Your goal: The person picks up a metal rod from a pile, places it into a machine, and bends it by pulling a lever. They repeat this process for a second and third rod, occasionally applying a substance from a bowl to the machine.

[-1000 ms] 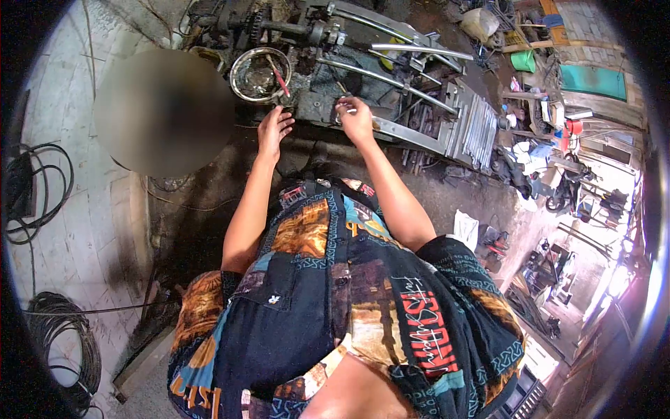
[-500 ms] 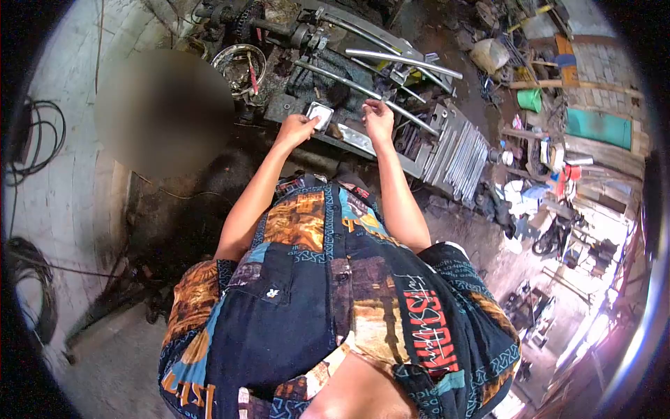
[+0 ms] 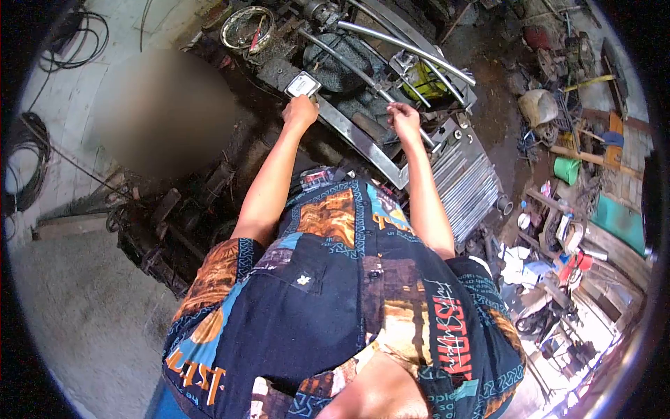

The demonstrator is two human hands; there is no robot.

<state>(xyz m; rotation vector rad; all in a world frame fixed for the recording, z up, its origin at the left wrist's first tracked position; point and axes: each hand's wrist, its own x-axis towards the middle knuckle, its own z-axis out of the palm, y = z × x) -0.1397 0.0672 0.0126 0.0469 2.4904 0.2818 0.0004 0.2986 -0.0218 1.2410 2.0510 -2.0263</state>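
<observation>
My left hand [image 3: 301, 113] is closed on the lower edge of a small square case [image 3: 303, 84] with a white face, held over the dark machine bed [image 3: 279, 68]. To the right, my right hand [image 3: 405, 123] has its fingers drawn together on a long metal rod [image 3: 356, 70] that slants down across the machine. Beneath and between both hands lies a light metal frame bar [image 3: 356, 136]. The undersides of my fingers are hidden.
Several metal rods [image 3: 464, 192] lie side by side at the right. A round basin [image 3: 248, 30] stands at the upper left, a green bucket [image 3: 567, 169] farther right. Coiled cable [image 3: 31, 164] lies at the far left. A blurred patch covers the left.
The view has shifted and turned. My left hand has moved up and left relative to the bench with the case. My right hand has come onto the slanting rod.
</observation>
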